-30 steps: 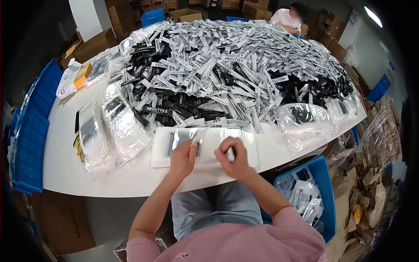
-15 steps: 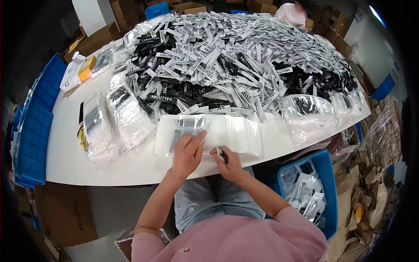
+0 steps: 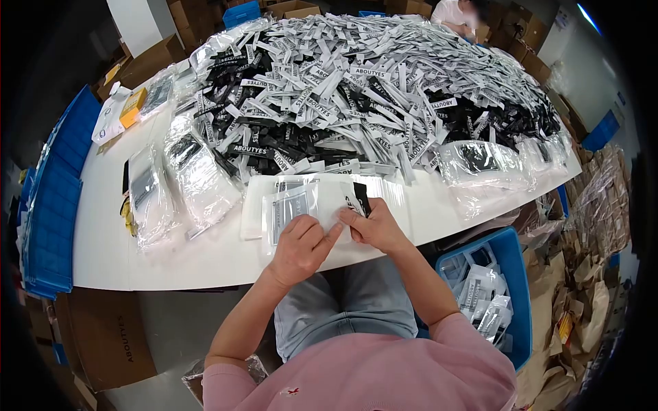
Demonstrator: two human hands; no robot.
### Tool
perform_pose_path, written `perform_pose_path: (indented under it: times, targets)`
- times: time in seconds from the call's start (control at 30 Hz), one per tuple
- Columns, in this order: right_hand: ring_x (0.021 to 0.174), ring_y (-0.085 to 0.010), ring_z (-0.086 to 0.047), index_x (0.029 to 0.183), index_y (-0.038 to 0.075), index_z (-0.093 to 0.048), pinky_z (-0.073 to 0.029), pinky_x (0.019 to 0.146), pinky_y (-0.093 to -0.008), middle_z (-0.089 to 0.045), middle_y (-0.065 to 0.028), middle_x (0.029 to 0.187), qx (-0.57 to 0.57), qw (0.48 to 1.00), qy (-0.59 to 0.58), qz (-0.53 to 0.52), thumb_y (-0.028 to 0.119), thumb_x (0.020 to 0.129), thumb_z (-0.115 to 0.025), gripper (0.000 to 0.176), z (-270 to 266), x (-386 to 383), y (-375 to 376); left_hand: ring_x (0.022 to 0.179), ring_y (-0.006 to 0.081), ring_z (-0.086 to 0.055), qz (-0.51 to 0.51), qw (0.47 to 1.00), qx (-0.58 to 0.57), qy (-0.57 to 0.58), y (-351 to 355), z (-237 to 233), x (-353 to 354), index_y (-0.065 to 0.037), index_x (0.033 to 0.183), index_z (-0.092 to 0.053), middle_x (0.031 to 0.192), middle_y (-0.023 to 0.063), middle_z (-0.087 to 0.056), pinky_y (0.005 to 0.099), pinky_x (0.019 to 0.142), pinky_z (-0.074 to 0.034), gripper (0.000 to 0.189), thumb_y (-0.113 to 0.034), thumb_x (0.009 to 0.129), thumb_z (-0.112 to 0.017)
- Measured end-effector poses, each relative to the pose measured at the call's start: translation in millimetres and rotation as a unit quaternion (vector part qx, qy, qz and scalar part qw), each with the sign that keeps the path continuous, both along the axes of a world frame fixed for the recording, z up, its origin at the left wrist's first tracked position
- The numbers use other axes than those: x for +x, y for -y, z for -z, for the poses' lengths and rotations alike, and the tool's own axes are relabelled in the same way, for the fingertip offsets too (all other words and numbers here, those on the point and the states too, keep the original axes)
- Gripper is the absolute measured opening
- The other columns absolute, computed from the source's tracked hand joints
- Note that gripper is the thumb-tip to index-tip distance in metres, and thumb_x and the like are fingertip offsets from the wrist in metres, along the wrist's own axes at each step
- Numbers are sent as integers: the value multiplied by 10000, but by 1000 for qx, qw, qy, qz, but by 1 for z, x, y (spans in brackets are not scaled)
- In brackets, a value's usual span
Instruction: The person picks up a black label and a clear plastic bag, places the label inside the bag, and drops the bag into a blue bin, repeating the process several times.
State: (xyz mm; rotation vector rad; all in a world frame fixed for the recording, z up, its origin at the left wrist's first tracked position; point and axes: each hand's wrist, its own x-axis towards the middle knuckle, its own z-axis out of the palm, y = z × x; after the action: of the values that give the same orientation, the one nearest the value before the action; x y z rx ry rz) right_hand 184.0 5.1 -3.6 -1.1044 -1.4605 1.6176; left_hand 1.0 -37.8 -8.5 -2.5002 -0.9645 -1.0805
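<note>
A clear plastic bag (image 3: 291, 209) with a grey printed panel lies raised in front of me, over a row of overlapping clear bags (image 3: 394, 188). My left hand (image 3: 301, 248) is closed at the bag's near edge, fingers curled and pinching the film. In my right hand (image 3: 373, 225) are narrow packets (image 3: 359, 197), one black and one white with dark lettering, gripped between thumb and fingers at the bag's right end. The packets' lower ends are hidden by the fingers. Just beyond the bags rises a large heap of black and white packets (image 3: 384, 103) marked ABOUTYES.
More bundles of clear bags (image 3: 199, 178) lie on the left of the white table (image 3: 110, 253), others (image 3: 480, 164) on the right. A blue bin (image 3: 524, 301) with filled bags stands by my right side. Blue trays (image 3: 51, 205) line the left edge. Another person (image 3: 452, 17) sits across the heap.
A bag has come up off the row, drawn toward me with my left hand. My right hand has moved up and right, bringing its packets to the bag's right end.
</note>
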Motion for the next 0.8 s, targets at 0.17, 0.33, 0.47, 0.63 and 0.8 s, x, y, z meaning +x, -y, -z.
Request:
perform_pose_path:
  times: [0.17,0.33,0.47,0.63,0.8]
  targets:
    - [514,-111,-516,797,-9,-589,-407,480,-292,-518,-68,535,309,939,146,-19,151,785,-662,176,-10,-7,8,779,168,-614,22,839,-391,378,12,8,14,88,1030,-575,907,110,-605,277,654,-513,307,-108,805,-646]
    - [506,-242,-532,818,-5,-586,-415,485,-319,-537,-117,599,438,887,148,-11,149,727,-701,213,-8,-15,14,712,79,-581,80,640,-528,553,6,-9,11,85,1007,-590,795,36,-629,221,650,-487,219,12,812,-522]
    - [599,-311,-567,791,27,-543,-436,498,-380,-555,-118,653,392,914,105,9,121,671,-678,204,-12,-17,10,657,50,-546,45,659,-518,544,5,-8,15,45,968,-609,758,18,-621,200,584,-443,212,54,786,-501]
    - [601,-286,-565,733,51,-497,-437,489,-377,-521,-105,631,511,832,213,27,87,655,-655,180,-17,-19,17,541,90,-522,-35,866,-358,348,-10,-12,13,18,852,-644,616,59,-584,210,515,-418,209,61,649,-618]
    - [562,-301,-551,745,47,-504,-434,477,-358,-524,-104,646,511,844,165,3,44,603,-636,194,-20,-27,25,568,102,-546,-36,849,-372,373,-35,-1,-3,-2,894,-664,661,72,-610,243,536,-450,295,92,618,-623]
